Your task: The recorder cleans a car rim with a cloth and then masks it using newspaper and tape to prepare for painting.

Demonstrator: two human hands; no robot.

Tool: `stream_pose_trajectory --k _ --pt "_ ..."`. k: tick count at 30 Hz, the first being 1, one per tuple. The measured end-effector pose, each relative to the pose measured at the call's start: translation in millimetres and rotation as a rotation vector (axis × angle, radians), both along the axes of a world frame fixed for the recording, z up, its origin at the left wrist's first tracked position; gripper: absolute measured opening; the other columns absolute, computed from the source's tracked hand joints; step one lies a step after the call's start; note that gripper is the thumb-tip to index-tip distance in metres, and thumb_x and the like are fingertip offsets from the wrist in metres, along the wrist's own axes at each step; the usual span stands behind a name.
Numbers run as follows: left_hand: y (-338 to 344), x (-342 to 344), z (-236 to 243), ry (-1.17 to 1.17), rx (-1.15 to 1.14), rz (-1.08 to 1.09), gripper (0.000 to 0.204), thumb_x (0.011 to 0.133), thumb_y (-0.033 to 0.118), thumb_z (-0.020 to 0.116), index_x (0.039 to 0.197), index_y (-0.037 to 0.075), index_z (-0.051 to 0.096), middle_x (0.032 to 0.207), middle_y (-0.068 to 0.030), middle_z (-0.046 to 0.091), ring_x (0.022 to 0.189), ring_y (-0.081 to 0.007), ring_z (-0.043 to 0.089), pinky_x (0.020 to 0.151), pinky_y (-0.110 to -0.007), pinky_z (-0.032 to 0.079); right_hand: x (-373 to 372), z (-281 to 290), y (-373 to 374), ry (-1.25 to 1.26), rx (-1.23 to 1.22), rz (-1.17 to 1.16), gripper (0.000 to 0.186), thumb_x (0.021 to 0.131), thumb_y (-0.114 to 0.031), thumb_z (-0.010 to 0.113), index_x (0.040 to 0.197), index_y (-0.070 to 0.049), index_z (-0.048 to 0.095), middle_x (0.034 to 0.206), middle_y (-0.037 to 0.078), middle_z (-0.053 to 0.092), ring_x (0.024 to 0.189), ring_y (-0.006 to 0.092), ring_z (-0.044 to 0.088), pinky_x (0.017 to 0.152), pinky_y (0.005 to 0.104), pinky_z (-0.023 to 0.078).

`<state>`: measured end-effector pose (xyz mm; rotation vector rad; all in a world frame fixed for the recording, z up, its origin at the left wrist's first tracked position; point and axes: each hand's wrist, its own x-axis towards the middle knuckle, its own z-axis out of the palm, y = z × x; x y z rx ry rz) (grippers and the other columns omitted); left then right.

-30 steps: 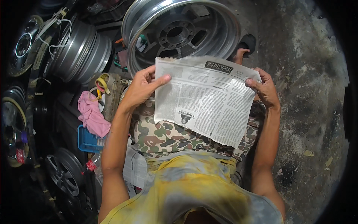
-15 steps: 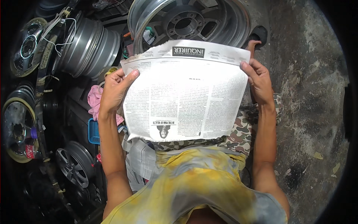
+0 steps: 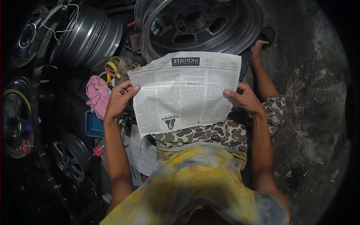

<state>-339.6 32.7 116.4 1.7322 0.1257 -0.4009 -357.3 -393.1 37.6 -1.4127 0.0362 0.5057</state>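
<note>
A sheet of newspaper with a torn upper left edge is spread over my lap, its print upside down to me. My left hand pinches its left side, thumb on top. On the right side my right hand grips it the same way, fingers hidden behind the paper. Just beyond the sheet lies a large grey wheel rim, dish side up. Beside my left forearm more newspaper lies loose.
To the left are a pink cloth, rolls of tape, a blue plastic basket and a bottle with a red label. Several more rims, including a silver one, stand there. Stained concrete floor stretches along the right.
The newspaper has come lower and nearer to me. My right hand has slid from its upper right corner down and inward along the side; my left hand has dropped a little too.
</note>
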Motion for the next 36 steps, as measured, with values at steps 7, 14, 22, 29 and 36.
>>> stream_pose_trajectory --k 7,14,22,29,36 --pt "14.1 -33.9 8.7 0.262 -0.006 -0.069 0.017 0.094 0.019 0.072 0.1 0.003 0.07 0.08 0.0043 0.065 0.068 -0.0008 0.054 0.06 -0.017 0.039 -6.9 -13.2 -0.4 -0.024 0.073 -0.15 0.026 0.094 -0.018 0.073 0.111 0.002 0.073 0.101 0.005 0.073 0.089 0.0105 0.065 0.083 0.0253 0.051" --pt "28.1 -67.7 10.9 0.377 0.032 -0.173 0.021 0.094 0.019 0.071 0.096 -0.002 0.071 0.085 -0.0069 0.073 0.075 -0.0128 0.07 0.068 -0.025 0.057 -6.6 -20.5 -7.6 0.002 0.106 -0.156 0.025 0.094 -0.019 0.073 0.109 0.002 0.073 0.099 0.003 0.073 0.087 0.0075 0.063 0.079 0.0233 0.05" --pt "27.5 -64.8 8.4 0.348 0.116 -0.265 0.018 0.095 0.017 0.07 0.092 -0.001 0.07 0.074 -0.0023 0.068 0.066 -0.0089 0.063 0.061 -0.024 0.05 -3.4 -37.2 -18.4 -0.035 0.083 -0.144 0.024 0.095 -0.017 0.072 0.111 0.0 0.073 0.098 0.002 0.072 0.084 0.0066 0.062 0.077 0.023 0.049" --pt "64.6 -73.6 19.8 0.272 0.814 -0.629 0.02 0.084 0.007 0.074 0.102 -0.001 0.071 0.075 -0.0057 0.067 0.068 -0.0133 0.062 0.065 -0.031 0.051 -0.3 -38.8 -60.2 0.059 0.07 -0.315 0.022 0.096 -0.015 0.069 0.109 0.003 0.071 0.098 0.006 0.072 0.087 0.0092 0.066 0.077 0.023 0.053" --pt "24.8 -45.2 26.5 -0.16 0.671 -0.166 0.043 0.087 0.016 0.074 0.126 0.0 0.064 0.093 -0.0085 0.069 0.085 -0.0158 0.064 0.079 -0.031 0.051 -14.1 -38.3 -51.1 0.009 0.07 -0.16 0.027 0.095 -0.019 0.071 0.11 0.004 0.071 0.1 0.007 0.073 0.085 0.0099 0.066 0.076 0.0248 0.053"
